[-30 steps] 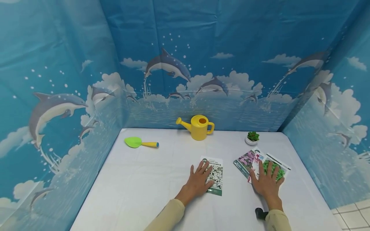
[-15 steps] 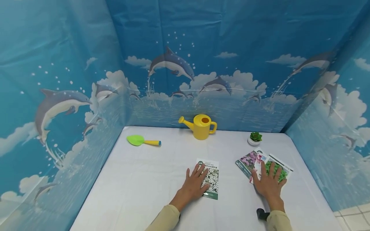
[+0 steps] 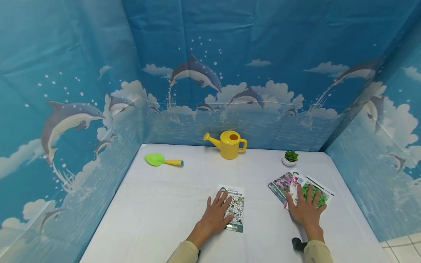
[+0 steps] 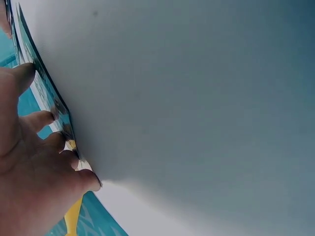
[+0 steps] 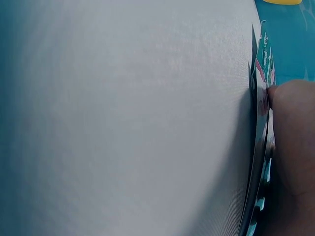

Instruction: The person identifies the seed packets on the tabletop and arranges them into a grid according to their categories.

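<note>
My left hand (image 3: 214,217) lies spread on a seed packet with white flowers (image 3: 237,209), its fingertips over the packet's left part. To the right, my right hand (image 3: 306,211) rests with spread fingers on a packet with green leaves (image 3: 323,194). That packet overlaps one with red flowers (image 3: 295,179) and one with purple flowers (image 3: 279,184), fanned out to its left. The left wrist view shows my left fingertips against the packet's surface (image 4: 47,93). In the right wrist view, my right hand (image 5: 294,142) touches the stacked packets (image 5: 262,103).
A yellow watering can (image 3: 229,146) stands at the back middle of the white table (image 3: 148,212). A green trowel with a yellow handle (image 3: 164,160) lies back left. A small potted plant (image 3: 290,158) stands behind the fanned packets. Dolphin-print curtains (image 3: 210,120) enclose the table.
My left hand and the white-flower packet under it have slid left and slightly nearer. The right hand stays on its packets. The head view has shifted a little.
</note>
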The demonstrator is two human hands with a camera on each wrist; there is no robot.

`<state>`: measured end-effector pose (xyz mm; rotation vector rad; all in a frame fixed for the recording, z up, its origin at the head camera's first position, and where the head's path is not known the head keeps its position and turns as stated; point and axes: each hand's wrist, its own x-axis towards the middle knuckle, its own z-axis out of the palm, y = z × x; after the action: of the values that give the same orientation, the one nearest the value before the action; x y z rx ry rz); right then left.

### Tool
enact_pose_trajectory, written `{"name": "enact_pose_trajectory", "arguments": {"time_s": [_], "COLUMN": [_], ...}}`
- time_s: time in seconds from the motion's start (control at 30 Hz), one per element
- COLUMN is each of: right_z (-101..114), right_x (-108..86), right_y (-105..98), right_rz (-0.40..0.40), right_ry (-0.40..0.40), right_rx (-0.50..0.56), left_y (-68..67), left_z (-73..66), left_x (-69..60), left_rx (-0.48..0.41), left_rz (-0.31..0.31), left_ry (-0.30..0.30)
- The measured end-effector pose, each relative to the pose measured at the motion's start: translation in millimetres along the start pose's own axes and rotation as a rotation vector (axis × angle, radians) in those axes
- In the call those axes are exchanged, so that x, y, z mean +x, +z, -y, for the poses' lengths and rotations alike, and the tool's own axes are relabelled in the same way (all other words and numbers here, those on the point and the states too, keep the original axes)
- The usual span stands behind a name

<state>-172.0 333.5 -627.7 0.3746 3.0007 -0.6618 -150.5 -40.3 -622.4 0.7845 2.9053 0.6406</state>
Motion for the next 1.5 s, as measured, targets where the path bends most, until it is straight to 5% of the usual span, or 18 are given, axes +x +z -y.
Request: {"name": "enact_pose_trajectory", "arguments": {"time_s": [0.23, 0.6, 0.87, 1.13, 1.5], "right_z": [-2.9, -0.3, 2.2, 5.8, 3.8], "right_x": [0.0, -1.4, -4.2, -4.3, -3.6], "right_y": [-0.3, -1.9, 0.3, -4.3, -3.5], "right_rz": [-0.007, -0.005, -0.014, 0.026, 0.01], "right_ry": [0.007, 0.011, -0.006, 0.022, 0.007], "right_rx": [-0.01, -0.006, 0.001, -0.018, 0.0], "left_y": [-15.2, 12.7, 4.5, 12.3, -5.4], "left_z": [-5.5, 10.7, 11.1, 18.6, 11.9], "left_x": [-11.8, -21.2, -34.9, -36.8, -49.5], "left_rx": [0.009, -0.022, -0.045, -0.057, -0.073], "left_rz": [0.02, -0.077, -0.08, -0.089, -0.09], "left_ry": [-0.003, -0.035, -0.045, -0.057, -0.039]}}
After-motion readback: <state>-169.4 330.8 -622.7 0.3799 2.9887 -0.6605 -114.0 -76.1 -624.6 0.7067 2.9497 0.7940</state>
